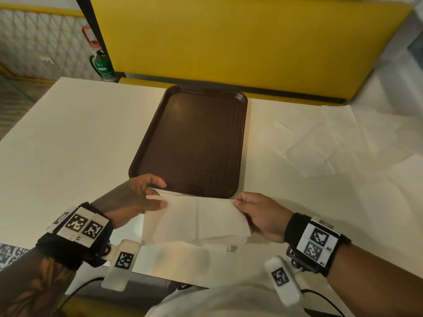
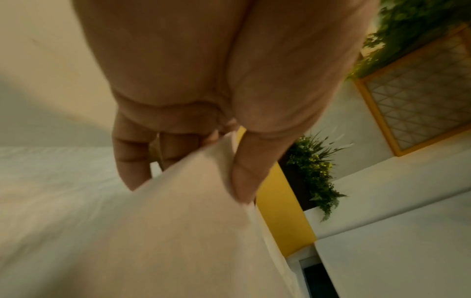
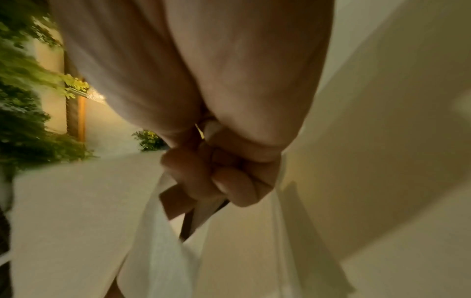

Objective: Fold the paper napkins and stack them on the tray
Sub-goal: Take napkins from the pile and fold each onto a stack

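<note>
1. We hold one white paper napkin [image 1: 196, 216] lifted over the near edge of the tabletop [image 1: 68, 133], just before the near rim of the brown tray [image 1: 146, 154].
2. Our left hand [image 1: 135, 197] pinches its left edge between thumb and fingers; our right hand [image 1: 258, 216] is curled round its right edge.
3. The sheet looks thin, limp and easily torn, so we judge that light grips at the corners suit it best.
4. More unfolded napkins [image 1: 332, 143] lie spread towards the right edge of the tabletop.
5. No napkin lies on the tray yet.
</note>
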`<action>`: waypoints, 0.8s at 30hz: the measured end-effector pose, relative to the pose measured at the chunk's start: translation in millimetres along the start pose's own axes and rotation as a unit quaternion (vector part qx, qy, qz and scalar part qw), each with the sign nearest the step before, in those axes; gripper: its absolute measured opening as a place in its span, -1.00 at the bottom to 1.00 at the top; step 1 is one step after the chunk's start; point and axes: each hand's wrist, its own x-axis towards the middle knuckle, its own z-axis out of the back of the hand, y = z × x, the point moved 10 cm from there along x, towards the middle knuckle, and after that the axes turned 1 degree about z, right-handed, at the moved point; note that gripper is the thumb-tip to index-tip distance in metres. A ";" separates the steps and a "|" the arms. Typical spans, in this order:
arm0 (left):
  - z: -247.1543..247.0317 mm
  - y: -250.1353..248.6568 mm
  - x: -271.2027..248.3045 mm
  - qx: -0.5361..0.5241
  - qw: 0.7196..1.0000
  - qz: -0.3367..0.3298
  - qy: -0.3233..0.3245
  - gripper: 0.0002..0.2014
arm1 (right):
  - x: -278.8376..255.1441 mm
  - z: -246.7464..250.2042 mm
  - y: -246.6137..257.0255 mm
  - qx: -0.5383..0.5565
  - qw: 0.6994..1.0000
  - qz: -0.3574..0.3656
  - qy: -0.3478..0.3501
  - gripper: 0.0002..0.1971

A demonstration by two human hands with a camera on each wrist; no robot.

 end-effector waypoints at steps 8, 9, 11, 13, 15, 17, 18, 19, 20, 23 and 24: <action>8.4 2.7 13.4 0.277 0.949 -0.066 -0.136 -0.72 | 19.8 4.5 -10.9 -0.206 0.976 0.015 -0.069 -0.80; 6.7 -0.1 12.9 0.294 0.940 -0.080 -0.151 -0.70 | 21.7 5.3 -8.7 -0.247 0.965 0.029 -0.083 -0.80; 7.0 -2.0 11.1 0.296 0.932 -0.090 -0.186 -0.69 | 24.6 6.3 -4.5 -0.298 0.947 0.056 -0.109 -0.81; 7.3 -2.6 9.3 0.304 0.923 -0.091 -0.217 -0.66 | 26.9 6.0 -0.4 -0.324 0.934 0.078 -0.132 -0.81; 3.1 -4.3 8.0 0.309 0.919 -0.091 -0.229 -0.62 | 28.8 5.9 3.3 -0.338 0.924 0.101 -0.148 -0.81; -1.1 -4.3 5.6 0.315 0.914 -0.088 -0.238 -0.55 | 30.3 7.0 4.3 -0.352 0.915 0.111 -0.162 -0.81; -3.4 -4.0 4.6 0.335 0.906 -0.088 -0.243 -0.49 | 30.5 7.2 4.7 -0.365 0.909 0.114 -0.166 -0.82; -6.0 -3.2 3.5 0.375 0.889 -0.085 -0.248 -0.42 | 29.4 6.4 5.9 -0.384 0.900 0.122 -0.169 -0.83; -9.8 -3.3 1.7 0.427 0.865 -0.083 -0.250 -0.38 | 26.8 3.8 9.8 -0.415 0.883 0.139 -0.173 -0.84; -26.4 -10.0 -4.5 0.525 0.807 -0.143 -0.230 -0.51 | 17.1 -20.0 27.9 -0.544 0.787 0.250 -0.146 -0.70; -33.7 -11.5 -5.7 0.534 0.801 -0.171 -0.210 -0.61 | 15.3 -31.0 29.9 -0.575 0.756 0.288 -0.121 -0.68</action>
